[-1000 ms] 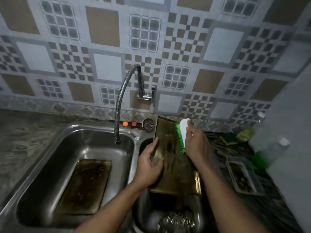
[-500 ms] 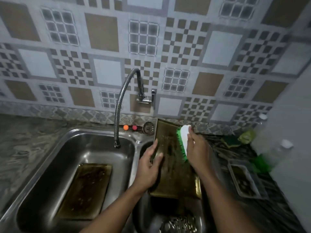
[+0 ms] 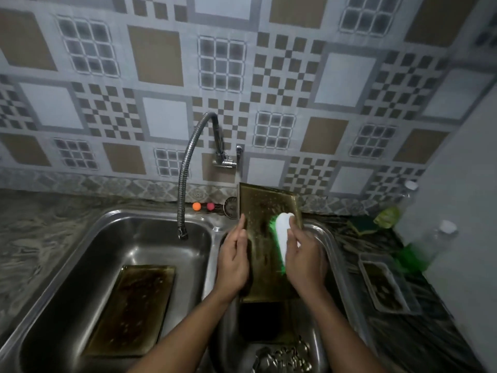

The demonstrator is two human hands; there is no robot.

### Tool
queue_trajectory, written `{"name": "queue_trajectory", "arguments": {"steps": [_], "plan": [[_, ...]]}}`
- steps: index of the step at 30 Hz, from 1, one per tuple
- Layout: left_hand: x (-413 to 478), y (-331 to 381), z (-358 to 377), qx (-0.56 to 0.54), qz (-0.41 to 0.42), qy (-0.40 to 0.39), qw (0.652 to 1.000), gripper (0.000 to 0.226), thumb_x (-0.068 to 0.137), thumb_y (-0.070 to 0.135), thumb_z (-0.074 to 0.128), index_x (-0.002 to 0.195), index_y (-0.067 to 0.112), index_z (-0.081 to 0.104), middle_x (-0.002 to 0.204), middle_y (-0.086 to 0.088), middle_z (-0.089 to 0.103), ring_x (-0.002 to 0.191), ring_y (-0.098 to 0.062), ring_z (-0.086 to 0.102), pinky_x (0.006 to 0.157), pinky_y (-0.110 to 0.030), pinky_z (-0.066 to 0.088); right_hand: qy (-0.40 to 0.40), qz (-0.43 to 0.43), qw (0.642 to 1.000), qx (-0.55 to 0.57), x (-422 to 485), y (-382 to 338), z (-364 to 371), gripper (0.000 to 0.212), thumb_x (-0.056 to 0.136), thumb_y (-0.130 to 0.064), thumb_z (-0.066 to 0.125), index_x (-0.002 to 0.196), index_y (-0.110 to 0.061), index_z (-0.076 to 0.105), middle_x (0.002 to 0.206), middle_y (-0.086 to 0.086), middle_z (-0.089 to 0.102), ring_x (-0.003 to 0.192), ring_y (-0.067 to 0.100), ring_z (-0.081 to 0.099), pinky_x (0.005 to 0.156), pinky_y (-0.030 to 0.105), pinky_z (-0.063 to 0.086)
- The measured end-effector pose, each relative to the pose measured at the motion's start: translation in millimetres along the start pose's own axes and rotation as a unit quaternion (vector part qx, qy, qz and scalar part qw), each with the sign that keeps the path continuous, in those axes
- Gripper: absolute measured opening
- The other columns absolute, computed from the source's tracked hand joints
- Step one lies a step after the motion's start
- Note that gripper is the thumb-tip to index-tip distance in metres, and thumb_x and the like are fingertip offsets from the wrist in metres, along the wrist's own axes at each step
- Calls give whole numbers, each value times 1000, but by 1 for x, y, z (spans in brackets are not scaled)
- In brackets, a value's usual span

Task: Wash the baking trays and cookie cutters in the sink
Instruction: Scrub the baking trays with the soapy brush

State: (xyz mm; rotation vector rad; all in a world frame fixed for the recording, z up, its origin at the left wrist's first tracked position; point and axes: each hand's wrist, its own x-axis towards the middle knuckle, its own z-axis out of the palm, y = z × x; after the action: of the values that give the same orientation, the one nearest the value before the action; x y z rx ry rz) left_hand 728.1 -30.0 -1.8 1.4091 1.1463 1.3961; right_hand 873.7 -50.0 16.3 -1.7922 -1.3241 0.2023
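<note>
A golden baking tray stands tilted over the right sink basin, leaning toward the wall. My left hand holds its left edge with the fingers on the tray face. My right hand grips a white scrub brush with green bristles, pressed on the tray's right half. A second golden tray lies flat in the left sink basin. Shiny metal cookie cutters lie at the bottom of the right basin, partly hidden by my arms.
A flexible steel faucet hangs over the left basin. A clear plastic container and green soap bottles sit on the dark counter at right. Orange and pink balls and a drain strainer lie behind the sink.
The brush and my right hand have slid down and left across the tray. My left hand has stayed on the tray's left edge. The camera view shifted slightly.
</note>
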Motion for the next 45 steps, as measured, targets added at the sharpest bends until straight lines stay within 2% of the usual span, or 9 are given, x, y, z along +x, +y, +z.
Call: {"name": "queue_trajectory", "arguments": {"steps": [5, 9, 12, 17, 22, 26, 30, 35, 45], "plan": [[9, 3, 9, -11, -35, 24, 999, 62, 99, 59, 20, 147, 26, 43, 137, -2, 58, 124, -8, 55, 102, -19, 42, -28, -35, 993, 106, -37, -36, 32, 39, 96, -43, 46, 134, -41, 53, 103, -6, 66, 93, 12, 64, 77, 35, 53], [11, 8, 2, 9, -21, 64, 998, 47, 104, 29, 26, 147, 16, 41, 142, 4, 46, 129, -4, 44, 94, 4, 29, -27, -82, 993, 81, -54, -12, 22, 39, 96, -43, 45, 134, -38, 54, 95, -12, 62, 85, 6, 62, 72, 23, 51], [7, 1, -2, -17, -20, 56, 998, 55, 98, 40, 36, 147, 16, 39, 141, 12, 44, 133, 0, 42, 99, 0, 30, 2, -58, 998, 15, -39, 13, 2, 37, 98, -28, 54, 134, -34, 53, 86, -13, 53, 69, 0, 53, 57, 7, 38], [10, 7, 2, -49, -27, 51, 997, 55, 98, 37, 43, 147, 14, 39, 145, 12, 42, 135, 3, 38, 100, -1, 31, 22, -8, 999, 38, -19, 21, -4, 38, 99, -29, 52, 135, -37, 48, 97, -9, 59, 85, 3, 57, 64, 12, 44], [15, 9, 3, -26, -19, 50, 998, 51, 101, 33, 43, 148, 15, 41, 148, 4, 45, 136, -5, 42, 102, -4, 34, -35, -115, 993, 21, -45, -8, 10, 41, 98, -44, 42, 139, -42, 46, 96, -15, 55, 77, 4, 58, 61, 26, 49], [10, -1, -5, -40, -32, 51, 997, 51, 100, 27, 52, 148, 15, 40, 147, 11, 44, 133, 6, 42, 101, -3, 35, -26, -102, 994, 0, -32, 16, -3, 44, 97, -25, 54, 138, -39, 44, 91, -12, 56, 76, 5, 56, 59, 11, 39], [8, -13, -7, 12, -46, 37, 998, 56, 99, 18, 56, 150, 28, 36, 148, 15, 41, 137, 1, 38, 107, -11, 32, -1, -48, 998, 41, -1, 28, -16, 41, 98, -29, 51, 136, -43, 44, 92, -5, 61, 84, 12, 59, 67, 37, 51], [4, -11, 1, 94, 2, -21, 995, 62, 93, 4, 56, 149, 25, 39, 146, 12, 45, 135, 0, 40, 114, -22, 31, -49, -95, 994, -18, 29, -21, -16, 39, 100, -28, 50, 138, -37, 49, 100, -3, 59, 79, 8, 52, 56, 11, 32], [-1, -3, 4, 28, 6, -16, 999, 45, 89, -6, 58, 127, 18, 58, 127, 8, 62, 122, -4, 55, 110, -24, 40, -49, -42, 993, -103, 70, -25, -7, 41, 102, -25, 46, 142, -33, 42, 105, 5, 64, 77, 13, 56, 53, 21, 40]]}}
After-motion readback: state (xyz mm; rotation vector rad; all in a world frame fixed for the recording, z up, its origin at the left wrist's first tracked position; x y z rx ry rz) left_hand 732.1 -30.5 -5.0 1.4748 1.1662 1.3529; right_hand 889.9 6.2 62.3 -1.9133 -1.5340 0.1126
